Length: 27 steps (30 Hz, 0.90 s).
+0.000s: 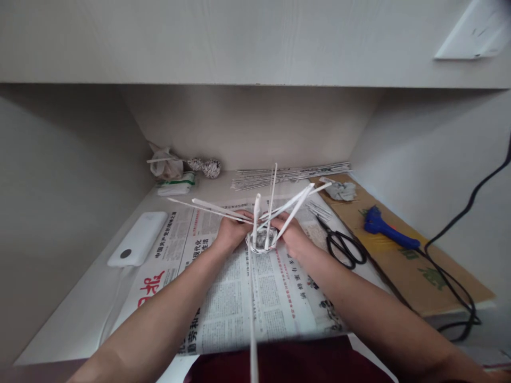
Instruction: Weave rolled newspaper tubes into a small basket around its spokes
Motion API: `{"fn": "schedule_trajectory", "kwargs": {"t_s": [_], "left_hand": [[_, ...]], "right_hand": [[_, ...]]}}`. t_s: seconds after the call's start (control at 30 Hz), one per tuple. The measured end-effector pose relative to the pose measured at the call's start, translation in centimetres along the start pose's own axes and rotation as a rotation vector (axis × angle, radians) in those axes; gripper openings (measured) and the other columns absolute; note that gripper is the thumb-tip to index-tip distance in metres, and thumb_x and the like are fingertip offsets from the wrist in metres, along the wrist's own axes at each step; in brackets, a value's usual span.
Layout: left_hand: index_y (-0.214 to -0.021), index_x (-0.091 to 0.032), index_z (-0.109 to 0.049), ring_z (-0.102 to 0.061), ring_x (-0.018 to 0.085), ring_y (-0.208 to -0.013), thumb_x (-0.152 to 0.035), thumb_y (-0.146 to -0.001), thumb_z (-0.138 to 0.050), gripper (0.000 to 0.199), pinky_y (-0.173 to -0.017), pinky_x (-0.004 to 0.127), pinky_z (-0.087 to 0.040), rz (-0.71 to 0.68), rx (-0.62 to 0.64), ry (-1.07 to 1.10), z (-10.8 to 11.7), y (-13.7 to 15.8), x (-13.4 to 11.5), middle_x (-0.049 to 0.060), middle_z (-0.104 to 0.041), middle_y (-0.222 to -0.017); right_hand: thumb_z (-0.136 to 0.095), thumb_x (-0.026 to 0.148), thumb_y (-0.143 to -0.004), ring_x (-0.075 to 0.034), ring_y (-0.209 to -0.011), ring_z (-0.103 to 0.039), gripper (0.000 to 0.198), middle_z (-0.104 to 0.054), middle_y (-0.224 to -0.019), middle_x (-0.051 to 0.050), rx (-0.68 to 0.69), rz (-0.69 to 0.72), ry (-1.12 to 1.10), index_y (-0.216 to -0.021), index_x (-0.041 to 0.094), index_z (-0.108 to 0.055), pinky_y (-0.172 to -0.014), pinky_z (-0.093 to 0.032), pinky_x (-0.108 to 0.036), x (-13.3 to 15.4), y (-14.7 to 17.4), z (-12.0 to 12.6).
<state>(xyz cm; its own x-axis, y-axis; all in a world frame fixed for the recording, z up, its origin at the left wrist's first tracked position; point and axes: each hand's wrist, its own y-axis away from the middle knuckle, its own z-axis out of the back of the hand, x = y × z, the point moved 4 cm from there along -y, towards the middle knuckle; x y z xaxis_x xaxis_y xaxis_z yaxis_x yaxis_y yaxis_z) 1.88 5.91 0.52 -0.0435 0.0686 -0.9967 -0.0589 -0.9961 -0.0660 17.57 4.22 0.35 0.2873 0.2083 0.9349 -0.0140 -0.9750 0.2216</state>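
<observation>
A small round woven paper basket (262, 246) sits above the newspaper (231, 298) in the middle of the head view. Several rolled white paper sticks (295, 211) fan out from its rim, and one long strand (252, 314) runs from it toward my body. My left hand (236, 230) grips the basket's far left side, its fingertips partly hidden behind the sticks. On the far right side my right hand (290, 232) also holds the weaving, fingers curled around the sticks' bases.
Black-handled scissors (344, 247) lie right of my hands. A blue glue gun (385, 226) with a black cord rests on a cardboard sheet (439, 276). Paper sticks (287, 174) lie along the back. A white device (138, 239) is at left; an overhead panel (255, 48) spans the top.
</observation>
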Motion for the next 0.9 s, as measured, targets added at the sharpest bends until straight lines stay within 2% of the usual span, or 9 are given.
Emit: {"fn": "schedule_trajectory", "kwargs": {"t_s": [0.17, 0.3, 0.43, 0.6, 0.7, 0.9], "left_hand": [[-0.078, -0.015, -0.077, -0.066, 0.02, -0.065, -0.031, -0.06, -0.082, 0.026, -0.06, 0.029, -0.051, -0.054, 0.064, -0.099, 0.1, -0.1, 0.1, 0.007, -0.074, -0.074], [-0.078, -0.015, -0.077, -0.066, 0.02, -0.067, -0.031, -0.058, -0.084, 0.027, -0.062, 0.029, -0.052, -0.05, 0.056, -0.099, 0.2, -0.2, 0.0, 0.007, -0.074, -0.074], [-0.077, -0.012, -0.077, -0.067, 0.02, -0.066, -0.032, -0.053, -0.087, 0.033, -0.067, 0.031, -0.054, 0.103, 0.156, 0.072, -0.1, -0.3, 0.3, 0.008, -0.074, -0.073], [-0.08, -0.01, -0.076, -0.066, 0.018, -0.063, -0.031, -0.047, -0.09, 0.042, -0.064, 0.029, -0.054, 0.308, 0.259, 0.264, -0.2, 0.0, 0.6, 0.01, -0.074, -0.074], [-0.084, -0.009, -0.076, -0.063, 0.015, -0.059, -0.032, -0.049, -0.09, 0.044, -0.056, 0.025, -0.051, 0.36, 0.265, 0.257, -0.2, 0.3, 0.3, 0.009, -0.073, -0.074], [-0.083, -0.012, -0.076, -0.06, 0.013, -0.054, -0.032, -0.052, -0.089, 0.04, -0.047, 0.022, -0.045, 0.387, 0.178, 0.292, -0.3, 0.4, 0.4, 0.006, -0.071, -0.069]], "right_hand": [[-0.075, 0.039, -0.062, -0.015, -0.053, -0.057, 0.028, -0.065, -0.061, -0.002, 0.001, -0.05, -0.061, -0.075, 0.015, -0.069, -0.048, -0.044, -0.027, 0.1, 0.1, 0.0], [-0.078, 0.034, -0.057, -0.016, -0.053, -0.058, 0.03, -0.067, -0.064, -0.003, -0.056, -0.032, -0.043, -0.079, 0.015, -0.07, -0.045, -0.043, -0.026, 0.0, 0.1, 0.1], [-0.079, 0.033, -0.055, -0.014, -0.047, -0.053, 0.03, -0.064, -0.056, 0.0, -0.046, 0.01, -0.002, -0.078, 0.016, -0.069, -0.043, -0.041, -0.026, 0.4, 0.6, -0.3], [-0.079, 0.033, -0.056, -0.016, -0.052, -0.059, 0.029, -0.066, -0.058, 0.0, 0.002, 0.074, 0.029, -0.078, 0.016, -0.07, -0.05, -0.045, -0.028, 0.6, 0.6, -0.4], [-0.078, 0.032, -0.057, -0.017, -0.057, -0.061, 0.027, -0.069, -0.063, -0.002, 0.017, 0.113, 0.057, -0.078, 0.016, -0.071, -0.055, -0.046, -0.028, 0.6, 0.4, -0.2], [-0.076, 0.03, -0.057, -0.019, -0.063, -0.064, 0.024, -0.071, -0.066, -0.002, 0.034, 0.098, 0.079, -0.077, 0.016, -0.072, -0.057, -0.048, -0.029, 1.0, 0.3, -0.1]]}}
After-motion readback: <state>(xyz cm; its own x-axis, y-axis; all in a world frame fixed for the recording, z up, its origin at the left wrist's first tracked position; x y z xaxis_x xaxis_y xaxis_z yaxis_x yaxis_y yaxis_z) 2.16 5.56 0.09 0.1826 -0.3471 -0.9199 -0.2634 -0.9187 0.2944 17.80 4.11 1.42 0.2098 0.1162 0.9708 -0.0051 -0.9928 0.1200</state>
